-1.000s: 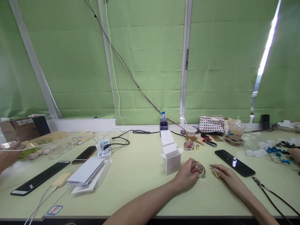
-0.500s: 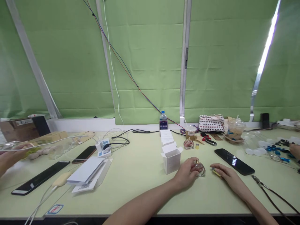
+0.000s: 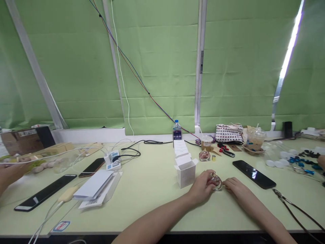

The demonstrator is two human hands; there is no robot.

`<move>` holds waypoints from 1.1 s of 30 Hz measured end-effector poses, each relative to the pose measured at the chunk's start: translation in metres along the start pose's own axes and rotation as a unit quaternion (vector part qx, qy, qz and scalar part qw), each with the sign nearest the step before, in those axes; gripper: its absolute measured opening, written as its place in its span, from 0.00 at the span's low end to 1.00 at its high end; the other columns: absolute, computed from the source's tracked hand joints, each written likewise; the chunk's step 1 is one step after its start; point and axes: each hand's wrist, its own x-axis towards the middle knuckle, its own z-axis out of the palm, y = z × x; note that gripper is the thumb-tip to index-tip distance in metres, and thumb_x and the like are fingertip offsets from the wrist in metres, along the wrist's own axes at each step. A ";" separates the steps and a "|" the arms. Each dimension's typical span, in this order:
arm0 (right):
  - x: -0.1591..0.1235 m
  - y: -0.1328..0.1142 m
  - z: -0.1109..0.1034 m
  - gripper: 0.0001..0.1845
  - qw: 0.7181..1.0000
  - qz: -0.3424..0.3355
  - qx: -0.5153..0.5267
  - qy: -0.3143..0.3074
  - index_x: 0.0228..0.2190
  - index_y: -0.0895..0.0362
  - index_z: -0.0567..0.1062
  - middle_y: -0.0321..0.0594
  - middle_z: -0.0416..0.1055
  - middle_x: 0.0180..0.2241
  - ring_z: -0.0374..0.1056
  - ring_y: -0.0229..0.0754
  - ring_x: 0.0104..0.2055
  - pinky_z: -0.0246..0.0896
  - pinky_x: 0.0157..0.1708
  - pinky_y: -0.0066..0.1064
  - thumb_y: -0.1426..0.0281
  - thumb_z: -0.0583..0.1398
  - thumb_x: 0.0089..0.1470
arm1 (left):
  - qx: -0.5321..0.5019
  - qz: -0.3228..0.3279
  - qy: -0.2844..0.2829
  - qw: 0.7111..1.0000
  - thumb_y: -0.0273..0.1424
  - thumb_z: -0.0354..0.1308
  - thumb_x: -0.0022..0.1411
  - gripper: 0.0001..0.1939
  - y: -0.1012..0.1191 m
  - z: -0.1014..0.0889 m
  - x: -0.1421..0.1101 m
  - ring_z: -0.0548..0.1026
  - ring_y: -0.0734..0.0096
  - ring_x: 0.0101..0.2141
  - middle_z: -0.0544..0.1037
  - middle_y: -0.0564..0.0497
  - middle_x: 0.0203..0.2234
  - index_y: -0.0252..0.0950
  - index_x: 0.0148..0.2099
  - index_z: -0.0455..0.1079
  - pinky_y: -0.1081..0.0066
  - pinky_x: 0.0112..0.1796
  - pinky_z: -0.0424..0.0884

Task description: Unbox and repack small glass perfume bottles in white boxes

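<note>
My left hand (image 3: 203, 187) is closed round the side of a small round glass perfume bottle (image 3: 216, 183) with pinkish contents and a gold neck, upright on the table. Just to the right of it, the curled fingers of my right hand (image 3: 234, 187) come close to the bottle's side; whatever they hold is hidden. A white carton (image 3: 186, 175) with raised flaps stands left of my left hand, at the front of a row of white cartons (image 3: 180, 147). Farther back is a second such bottle (image 3: 204, 156) beside a small gold cap (image 3: 213, 158).
A black phone (image 3: 254, 174) and pliers (image 3: 281, 196) lie to the right. White leaflets (image 3: 93, 186), a power strip (image 3: 113, 161) and cables are on the left. Drink cups (image 3: 255, 139) and a patterned pouch (image 3: 229, 134) stand at the back. Other people's hands (image 3: 12, 174) show at both edges.
My right hand has moved left, up to the bottle; the small yellow piece at its fingers is no longer visible. My left hand keeps its hold on the bottle.
</note>
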 end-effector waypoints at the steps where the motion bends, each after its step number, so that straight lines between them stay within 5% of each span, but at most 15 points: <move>1: 0.000 -0.002 0.001 0.15 1.000 0.000 0.000 -0.003 0.37 0.52 0.73 0.44 0.72 0.37 0.65 0.49 0.43 0.62 0.42 0.39 0.74 0.48 0.55 | 0.000 -0.001 0.000 1.000 0.19 0.54 0.52 0.27 0.000 0.000 0.000 0.69 0.65 0.45 0.71 0.49 0.45 0.39 0.55 0.61 0.65 0.49 0.63; 5: 0.000 -0.002 0.003 0.14 0.999 0.030 0.018 0.020 0.39 0.52 0.70 0.43 0.70 0.42 0.66 0.48 0.44 0.63 0.43 0.38 0.73 0.49 0.54 | -0.002 -0.005 -0.001 1.000 0.20 0.54 0.53 0.27 0.000 0.000 0.000 0.69 0.65 0.45 0.72 0.49 0.45 0.39 0.55 0.61 0.65 0.49 0.64; 12: -0.006 0.020 0.002 0.14 0.979 0.090 -0.045 0.176 0.37 0.54 0.69 0.48 0.68 0.45 0.67 0.50 0.45 0.63 0.42 0.39 0.64 0.47 0.58 | -0.005 -0.010 0.001 1.000 0.19 0.54 0.53 0.26 0.002 0.000 0.001 0.70 0.65 0.44 0.72 0.49 0.44 0.39 0.54 0.62 0.65 0.47 0.65; 18: -0.010 0.039 0.013 0.18 0.981 0.110 -0.093 0.132 0.45 0.53 0.70 0.45 0.69 0.50 0.67 0.50 0.50 0.64 0.45 0.41 0.67 0.46 0.57 | -0.025 -0.018 0.007 1.000 0.19 0.54 0.52 0.26 0.005 -0.001 0.001 0.71 0.66 0.43 0.73 0.48 0.44 0.38 0.54 0.63 0.65 0.46 0.66; 22: -0.010 0.040 0.012 0.20 0.977 0.060 -0.124 0.161 0.48 0.54 0.69 0.47 0.66 0.54 0.64 0.51 0.53 0.60 0.50 0.44 0.70 0.46 0.57 | -0.028 -0.023 0.014 0.999 0.19 0.55 0.52 0.25 0.003 0.000 0.001 0.72 0.66 0.42 0.73 0.49 0.43 0.39 0.53 0.63 0.66 0.47 0.67; 25: -0.010 0.032 0.007 0.19 0.977 0.027 -0.131 0.167 0.44 0.54 0.71 0.47 0.70 0.48 0.67 0.50 0.49 0.62 0.47 0.42 0.72 0.46 0.57 | -0.031 -0.020 0.021 0.999 0.20 0.55 0.52 0.24 0.001 0.000 0.001 0.72 0.66 0.42 0.74 0.49 0.42 0.38 0.53 0.64 0.67 0.46 0.67; 33: -0.006 0.008 0.010 0.15 0.996 0.035 -0.050 0.061 0.31 0.52 0.72 0.40 0.69 0.32 0.70 0.43 0.31 0.64 0.32 0.33 0.62 0.48 0.60 | -0.032 -0.030 0.035 0.998 0.21 0.57 0.50 0.22 0.000 0.000 0.001 0.71 0.65 0.42 0.75 0.51 0.40 0.38 0.49 0.66 0.66 0.46 0.66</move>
